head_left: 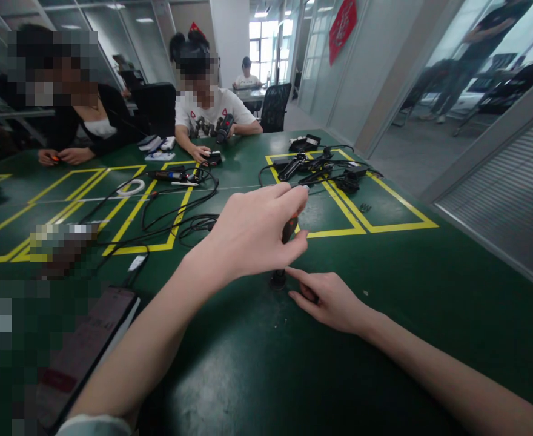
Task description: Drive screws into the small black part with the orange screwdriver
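My left hand (260, 227) is above the middle of the green table, its fingers closed around the black and orange handle of a screwdriver (289, 229). The tool points down, and my hand covers part of it. Below it, a small black round part (278, 280) sits on the table; where the tool's tip meets it is hard to make out. Beside that part is my right hand (327, 297), index finger and thumb stretched toward it and apart. The index fingertip looks to be at the part's edge; the other fingers are curled under.
Black cables and tools (312, 169) lie inside yellow tape outlines at the back right. More cables (180, 206) and a white ring (131, 188) are at the left. A phone-like device (85, 345) lies near left. Across the table, a person (212, 109) holds a black tool.
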Demonstrator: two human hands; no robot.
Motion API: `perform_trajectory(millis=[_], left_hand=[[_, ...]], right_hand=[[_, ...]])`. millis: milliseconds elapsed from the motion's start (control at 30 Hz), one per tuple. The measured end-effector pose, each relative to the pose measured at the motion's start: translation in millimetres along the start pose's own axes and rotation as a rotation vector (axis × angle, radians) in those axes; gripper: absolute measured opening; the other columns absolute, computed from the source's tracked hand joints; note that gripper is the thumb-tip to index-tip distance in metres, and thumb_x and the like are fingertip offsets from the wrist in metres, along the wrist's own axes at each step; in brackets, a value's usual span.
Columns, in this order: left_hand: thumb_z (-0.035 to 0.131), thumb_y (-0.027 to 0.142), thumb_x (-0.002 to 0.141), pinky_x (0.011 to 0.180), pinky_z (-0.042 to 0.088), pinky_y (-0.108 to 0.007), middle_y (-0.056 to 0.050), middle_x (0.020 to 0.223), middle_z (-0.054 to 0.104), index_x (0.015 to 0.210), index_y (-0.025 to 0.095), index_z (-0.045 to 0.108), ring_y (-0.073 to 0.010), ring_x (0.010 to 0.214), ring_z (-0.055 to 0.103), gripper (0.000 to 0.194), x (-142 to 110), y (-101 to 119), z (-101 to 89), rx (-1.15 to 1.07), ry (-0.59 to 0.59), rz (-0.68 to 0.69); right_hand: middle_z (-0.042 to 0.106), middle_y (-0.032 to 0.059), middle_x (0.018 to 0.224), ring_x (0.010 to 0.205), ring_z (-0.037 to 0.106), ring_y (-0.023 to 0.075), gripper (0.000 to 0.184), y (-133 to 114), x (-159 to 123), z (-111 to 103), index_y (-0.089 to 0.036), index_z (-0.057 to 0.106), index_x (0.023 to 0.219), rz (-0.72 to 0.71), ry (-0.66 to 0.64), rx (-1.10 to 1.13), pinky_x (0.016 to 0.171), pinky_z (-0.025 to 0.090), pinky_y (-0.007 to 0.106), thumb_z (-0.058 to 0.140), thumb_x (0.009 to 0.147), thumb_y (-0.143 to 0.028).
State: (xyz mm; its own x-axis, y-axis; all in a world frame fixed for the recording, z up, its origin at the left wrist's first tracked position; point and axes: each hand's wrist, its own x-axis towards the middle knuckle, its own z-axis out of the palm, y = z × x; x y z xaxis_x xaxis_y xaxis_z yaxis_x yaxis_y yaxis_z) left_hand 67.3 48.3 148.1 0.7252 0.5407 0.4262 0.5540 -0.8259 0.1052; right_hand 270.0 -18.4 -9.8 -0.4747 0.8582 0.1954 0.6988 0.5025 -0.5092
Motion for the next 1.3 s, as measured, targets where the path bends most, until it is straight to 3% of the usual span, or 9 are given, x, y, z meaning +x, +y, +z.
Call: perform_trajectory(millis=[133,333,500,633,733,867,967,1100,1300], left_hand=[[0.059,0.026,0.083,0.065,0.043,-0.031,-0.005,0.099,0.068,0.102,0.018,0.061,-0.0194,0.077,0.061,0.021,-4,-1,-6.2,-0.080,-0.043,0.000],[0.050,0.013,0.089,0.066,0.045,-0.029,-0.008,0.110,0.068,0.105,0.018,0.069,-0.0182,0.079,0.063,0.025,-3,-4,-3.1,-0.066,-0.065,0.067],[0.049,0.018,0.097,0.068,0.045,-0.029,-0.007,0.102,0.072,0.110,0.020,0.073,-0.0199,0.083,0.066,0.027,-1,-7,1.1,-0.031,-0.044,0.070],[0.056,0.017,0.089,0.070,0.046,-0.031,-0.007,0.092,0.073,0.107,0.017,0.074,-0.0216,0.082,0.065,0.025,-3,-9,-2.9,-0.032,-0.044,0.060],[0.056,0.012,0.084,0.074,0.048,-0.031,-0.009,0.099,0.073,0.107,0.015,0.074,-0.0217,0.087,0.065,0.030,-5,-11,-5.7,-0.040,-0.053,0.102],[0.053,0.013,0.091,0.071,0.048,-0.029,-0.010,0.115,0.070,0.111,0.017,0.074,-0.0183,0.084,0.066,0.030,-6,-11,-3.6,-0.018,-0.042,0.103],[0.053,0.015,0.093,0.068,0.046,-0.028,-0.008,0.107,0.072,0.109,0.019,0.075,-0.0188,0.083,0.066,0.027,-6,-10,-1.9,-0.007,-0.042,0.107],[0.057,0.013,0.086,0.071,0.047,-0.029,-0.007,0.099,0.071,0.108,0.016,0.074,-0.0206,0.085,0.066,0.028,-8,-7,-5.2,-0.048,-0.060,0.130],[0.052,0.014,0.095,0.075,0.051,-0.030,-0.010,0.118,0.066,0.125,0.020,0.068,-0.0191,0.086,0.066,0.035,-10,-8,-6.3,-0.058,-0.064,0.101]], right_hand=[[0.060,-0.0037,0.062,0.052,0.053,0.0141,0.047,1,0,-1,-0.015,0.060,0.144,0.010,-0.007,-0.004,0.056,0.037,0.026,0.053,0.098,-0.027],[0.057,-0.0049,0.060,0.051,0.052,0.0138,0.046,3,-1,-1,-0.015,0.061,0.142,0.005,0.004,-0.033,0.056,0.038,0.026,0.053,0.098,-0.027],[0.057,-0.0046,0.061,0.051,0.053,0.0138,0.047,5,0,1,-0.014,0.060,0.143,-0.007,0.003,-0.065,0.056,0.037,0.026,0.053,0.098,-0.026],[0.059,-0.0040,0.062,0.052,0.054,0.0147,0.049,3,2,1,-0.013,0.058,0.146,-0.027,0.008,-0.091,0.056,0.038,0.026,0.055,0.098,-0.025],[0.063,-0.0022,0.065,0.054,0.057,0.0159,0.051,0,4,1,-0.013,0.056,0.148,-0.027,0.002,-0.135,0.058,0.040,0.026,0.055,0.098,-0.025],[0.067,0.0007,0.068,0.059,0.063,0.0177,0.051,-3,6,2,-0.013,0.055,0.148,-0.026,-0.004,-0.189,0.062,0.045,0.027,0.054,0.099,-0.025],[0.071,0.0026,0.072,0.064,0.067,0.0184,0.051,-3,6,3,-0.014,0.054,0.149,-0.026,-0.005,-0.217,0.066,0.048,0.027,0.054,0.099,-0.025],[0.074,0.0056,0.077,0.069,0.071,0.0198,0.051,-2,6,3,-0.011,0.055,0.148,-0.041,-0.005,-0.243,0.068,0.050,0.028,0.054,0.099,-0.025],[0.075,0.0064,0.078,0.069,0.072,0.0201,0.049,-1,5,1,-0.011,0.057,0.146,-0.049,0.016,-0.240,0.069,0.051,0.029,0.056,0.099,-0.024]])
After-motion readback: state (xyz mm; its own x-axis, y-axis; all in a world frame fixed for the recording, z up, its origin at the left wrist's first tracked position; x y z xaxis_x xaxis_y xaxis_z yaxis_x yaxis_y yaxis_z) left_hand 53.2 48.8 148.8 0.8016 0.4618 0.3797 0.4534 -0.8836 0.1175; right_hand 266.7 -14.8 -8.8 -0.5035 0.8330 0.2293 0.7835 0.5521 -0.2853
